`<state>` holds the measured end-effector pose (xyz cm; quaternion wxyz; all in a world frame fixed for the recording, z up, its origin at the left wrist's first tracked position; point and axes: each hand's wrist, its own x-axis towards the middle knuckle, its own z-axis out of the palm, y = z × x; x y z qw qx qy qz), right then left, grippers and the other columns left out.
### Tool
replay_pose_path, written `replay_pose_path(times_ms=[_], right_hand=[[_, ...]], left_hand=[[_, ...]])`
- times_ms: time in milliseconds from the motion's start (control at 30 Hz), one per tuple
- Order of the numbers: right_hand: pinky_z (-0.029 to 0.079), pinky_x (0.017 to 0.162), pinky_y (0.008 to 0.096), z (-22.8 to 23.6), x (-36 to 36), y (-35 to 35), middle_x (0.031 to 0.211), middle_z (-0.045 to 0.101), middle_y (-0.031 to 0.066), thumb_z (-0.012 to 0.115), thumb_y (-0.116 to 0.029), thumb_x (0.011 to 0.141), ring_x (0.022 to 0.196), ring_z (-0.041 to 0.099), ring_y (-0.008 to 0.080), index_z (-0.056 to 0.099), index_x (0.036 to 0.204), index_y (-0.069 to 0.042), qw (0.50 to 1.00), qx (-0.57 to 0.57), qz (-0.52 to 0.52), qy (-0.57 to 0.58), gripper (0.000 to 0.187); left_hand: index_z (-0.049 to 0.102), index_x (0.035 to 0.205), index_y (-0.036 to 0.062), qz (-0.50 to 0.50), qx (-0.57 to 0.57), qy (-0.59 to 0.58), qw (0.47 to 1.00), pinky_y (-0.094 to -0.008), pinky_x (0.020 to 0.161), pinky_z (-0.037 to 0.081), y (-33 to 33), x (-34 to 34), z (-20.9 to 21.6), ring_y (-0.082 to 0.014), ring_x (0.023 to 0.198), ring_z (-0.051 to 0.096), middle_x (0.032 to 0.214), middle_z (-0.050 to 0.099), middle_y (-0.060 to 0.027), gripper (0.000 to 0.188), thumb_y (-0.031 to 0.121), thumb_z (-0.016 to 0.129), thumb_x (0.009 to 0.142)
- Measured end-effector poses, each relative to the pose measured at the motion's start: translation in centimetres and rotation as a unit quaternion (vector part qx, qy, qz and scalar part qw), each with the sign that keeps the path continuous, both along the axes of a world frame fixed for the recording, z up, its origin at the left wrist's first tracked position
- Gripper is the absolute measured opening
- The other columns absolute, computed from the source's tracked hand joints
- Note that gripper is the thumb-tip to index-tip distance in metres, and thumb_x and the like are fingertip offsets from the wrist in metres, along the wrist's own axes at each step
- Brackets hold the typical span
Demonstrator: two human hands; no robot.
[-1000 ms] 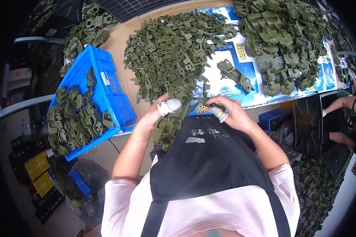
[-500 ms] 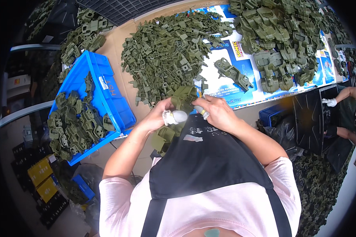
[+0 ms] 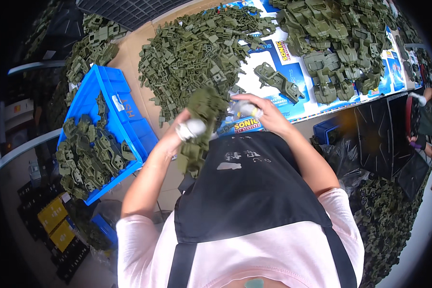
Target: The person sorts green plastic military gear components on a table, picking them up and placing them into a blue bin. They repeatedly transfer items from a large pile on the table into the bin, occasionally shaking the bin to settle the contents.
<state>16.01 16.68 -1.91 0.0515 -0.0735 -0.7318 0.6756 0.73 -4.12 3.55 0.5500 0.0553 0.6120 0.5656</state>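
A pile of small green parts [image 3: 189, 62] is being kept close, presumably for easy reach. Before it, a longer green part [image 3: 207, 104] is being clasped by the left hand [image 3: 178, 131], apparently for steadiness. The right hand [image 3: 270, 114], against that part earlier, is being held apart; whether anything is being pinched cannot be told.

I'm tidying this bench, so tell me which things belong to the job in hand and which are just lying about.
Likely in use:
- green plastic in left hand
- small green pieces
- blue bin

Seemingly lying about:
- black grid panel
- clear plastic
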Motion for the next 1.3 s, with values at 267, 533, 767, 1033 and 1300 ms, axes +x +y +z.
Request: replay_pose_path(times_ms=[267,533,767,1033,1300], right_hand=[[0.037,0.093,0.04,-7.6,-1.7,1.9,0.106,0.048,0.0127,0.052,-0.008,0.072,0.116,0.041,0.0303,0.055,0.092,-0.009,0.795,0.603,0.046,0.048,0.02],[0.047,0.075,0.0341,7.5,1.5,-3.0,0.088,0.061,0.0085,0.068,-0.013,0.074,0.084,0.06,0.0275,0.059,0.096,-0.006,0.979,0.195,0.065,0.005,0.025],[0.047,0.064,0.0424,9.6,1.0,-3.8,0.081,0.057,0.0127,0.052,0.006,0.06,0.075,0.059,0.032,0.059,0.103,-0.008,0.921,0.324,0.211,-0.058,0.047],[0.05,0.067,0.0419,9.6,0.8,-4.1,0.08,0.059,0.017,0.053,0.004,0.065,0.077,0.061,0.0332,0.057,0.085,-0.002,0.915,0.331,0.226,-0.05,0.022],[0.049,0.07,0.0415,9.3,0.3,-4.1,0.086,0.06,0.0152,0.053,0.007,0.061,0.081,0.06,0.0328,0.059,0.095,-0.005,0.903,0.325,0.274,-0.056,0.036]], left_hand=[[0.055,0.108,0.0023,0.163,0.098,-0.207,0.96,-0.0313,0.069,0.05,-0.5,-1.0,-2.1,-0.0185,0.079,0.061,0.094,0.063,-0.0101,0.052,0.045,0.057,0.078],[0.056,0.105,0.0051,0.187,0.08,-0.252,0.946,-0.0315,0.065,0.053,0.9,2.4,-1.9,-0.0186,0.074,0.062,0.089,0.062,-0.0088,0.042,0.038,0.059,0.08],[0.055,0.106,0.0057,0.104,0.073,-0.237,0.963,-0.0286,0.065,0.053,2.7,2.9,-1.5,-0.0133,0.078,0.061,0.092,0.061,-0.0047,0.028,0.024,0.056,0.085],[0.055,0.106,0.0049,0.115,0.051,-0.24,0.963,-0.0292,0.067,0.053,2.9,3.3,-1.1,-0.0142,0.081,0.061,0.095,0.061,-0.0065,0.029,0.024,0.056,0.085],[0.054,0.105,0.0054,0.117,0.055,-0.219,0.967,-0.0292,0.066,0.053,3.1,3.6,-1.3,-0.013,0.08,0.06,0.092,0.06,-0.0042,0.027,0.023,0.058,0.084]])
